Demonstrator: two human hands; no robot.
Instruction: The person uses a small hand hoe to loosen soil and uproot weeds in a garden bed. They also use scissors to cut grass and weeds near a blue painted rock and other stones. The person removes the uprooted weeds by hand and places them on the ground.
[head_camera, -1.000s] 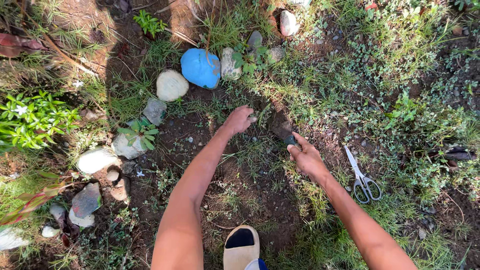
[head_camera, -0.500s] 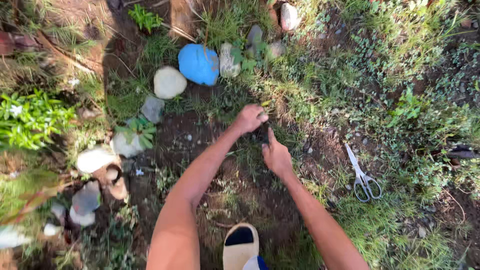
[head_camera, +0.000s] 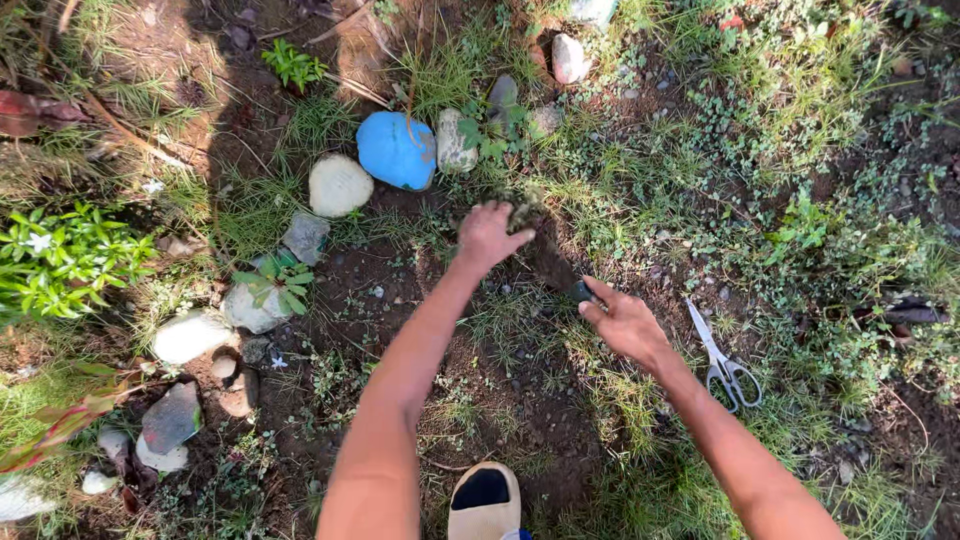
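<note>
- The left hand (head_camera: 487, 234) reaches out over the dark, crumbly soil (head_camera: 520, 400), its fingers clenched on a tuft of thin green weeds (head_camera: 522, 212) at the edge of the grass.
- The right hand (head_camera: 625, 322) hovers low over the ground, just right of the left, its fingers closed round a small dark tool (head_camera: 582, 291); only a rounded end shows, so its shape cannot be told.
- Scissors (head_camera: 722, 358) with bright metal blades and pale looped handles lie flat in the grass, just beside the right hand, not touching it.
- A smooth, rounded blue stone (head_camera: 396, 150) sits beyond the left hand, in a curved row with a pale oval stone (head_camera: 339, 184) and rough grey stones (head_camera: 456, 140).
- More pale, flat stones (head_camera: 190, 335) run down the left side, near a leafy plant (head_camera: 60, 260) with a small white flower.
- A tan sandal (head_camera: 484, 500) with a dark inside shows at the bottom edge, between the two bare forearms.
</note>
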